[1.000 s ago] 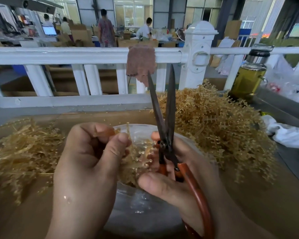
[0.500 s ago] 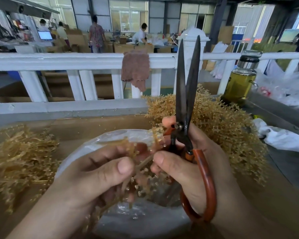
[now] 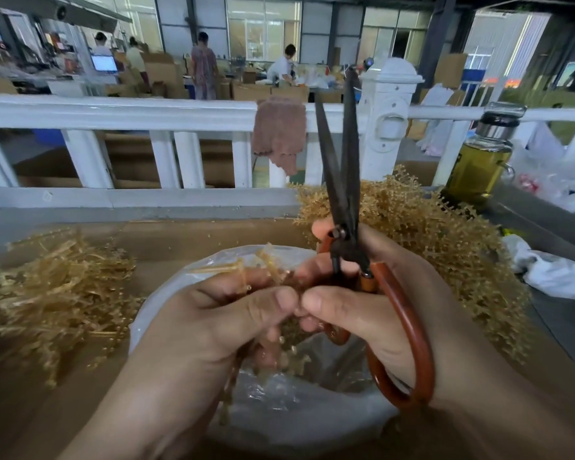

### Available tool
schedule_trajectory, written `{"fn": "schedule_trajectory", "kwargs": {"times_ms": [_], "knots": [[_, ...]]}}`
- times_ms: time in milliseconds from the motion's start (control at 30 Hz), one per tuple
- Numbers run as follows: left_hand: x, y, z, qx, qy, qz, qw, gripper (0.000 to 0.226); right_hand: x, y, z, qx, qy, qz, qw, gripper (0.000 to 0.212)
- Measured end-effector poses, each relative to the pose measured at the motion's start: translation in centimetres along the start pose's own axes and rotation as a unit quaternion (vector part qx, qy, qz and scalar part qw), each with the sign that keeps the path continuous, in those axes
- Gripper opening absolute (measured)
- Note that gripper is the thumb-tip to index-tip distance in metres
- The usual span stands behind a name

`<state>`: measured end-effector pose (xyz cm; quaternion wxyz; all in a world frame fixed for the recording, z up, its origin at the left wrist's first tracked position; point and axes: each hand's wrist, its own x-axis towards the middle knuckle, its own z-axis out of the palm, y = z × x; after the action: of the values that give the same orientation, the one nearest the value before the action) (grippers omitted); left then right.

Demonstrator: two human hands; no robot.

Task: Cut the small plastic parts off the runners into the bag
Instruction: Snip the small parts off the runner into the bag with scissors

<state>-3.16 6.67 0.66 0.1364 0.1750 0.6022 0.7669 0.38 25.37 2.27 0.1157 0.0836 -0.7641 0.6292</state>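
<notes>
- A left hand [image 3: 213,323] pinches an amber plastic runner [image 3: 219,268] between thumb and curled fingers, directly above the open mouth of a clear bag [image 3: 279,416]
- A right hand [image 3: 382,313], its thumb tip touching the left thumb, is wrapped round the red loop handle of the scissors [image 3: 351,167], whose dark blades point straight up, almost together
- The bag stands on the brown counter [image 3: 24,419] between the two forearms; small amber parts [image 3: 299,358] lie loose inside, too blurred to make out singly
- The runner's lower end is hidden behind the left hand
- A flattened pile of runners [image 3: 57,300] lies on the counter left of the bag; a taller, bushier heap [image 3: 452,254] rises behind the right hand
- Crumpled white plastic [image 3: 558,273] lies at the right, cut off by the frame edge
- A white railing [image 3: 130,111] borders the counter's far side, a brownish cloth [image 3: 279,131] draped over its top rail; a metal-capped bottle [image 3: 478,167] of yellow-green liquid stands at the right
- Beyond, several people [image 3: 204,66] work among cardboard boxes [image 3: 160,74] in a large windowed hall
</notes>
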Motion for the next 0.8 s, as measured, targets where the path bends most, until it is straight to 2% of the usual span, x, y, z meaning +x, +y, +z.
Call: {"fn": "schedule_trajectory", "kwargs": {"times_ms": [100, 233, 333, 567, 633, 733, 800], "knots": [[-0.1, 0.4, 0.0, -0.043, 0.013, 0.039, 0.998, 0.026, -1.4, 0.3, 0.0, -0.02, -0.019, -0.024, 0.999, 0.059], [-0.2, 0.6, -0.2, -0.066, 0.011, 0.063, 0.996, 0.036, -0.9, 0.4, 1.3, 0.011, 0.015, -0.03, 0.999, 0.048], [-0.2, 0.8, 0.0, -0.091, -0.02, 0.085, 0.992, 0.041, -0.7, 0.0, 1.7, 0.04, 0.005, -0.032, 0.999, 0.046], [0.0, 0.3, 0.0, -0.025, 0.014, 0.104, 0.994, 0.02, -1.0, 0.8, 2.2, 0.044, 0.004, -0.044, 0.998, 0.053], [0.0, 0.3, -0.2, -0.042, 0.054, 0.108, 0.992, 0.016, -1.2, 1.3, 1.5, 0.005, 0.006, -0.051, 0.999, 0.052], [0.3, 0.7, -1.1, -0.092, 0.093, 0.113, 0.985, 0.012, -1.2, 2.3, -0.3, -0.15, 0.021, -0.082, 0.985, 0.052], [0.4, 1.1, -1.4, -0.1, 0.11, 0.117, 0.982, 0.014, -1.1, 2.7, -1.4, -0.203, 0.013, -0.091, 0.975, 0.053]]}}
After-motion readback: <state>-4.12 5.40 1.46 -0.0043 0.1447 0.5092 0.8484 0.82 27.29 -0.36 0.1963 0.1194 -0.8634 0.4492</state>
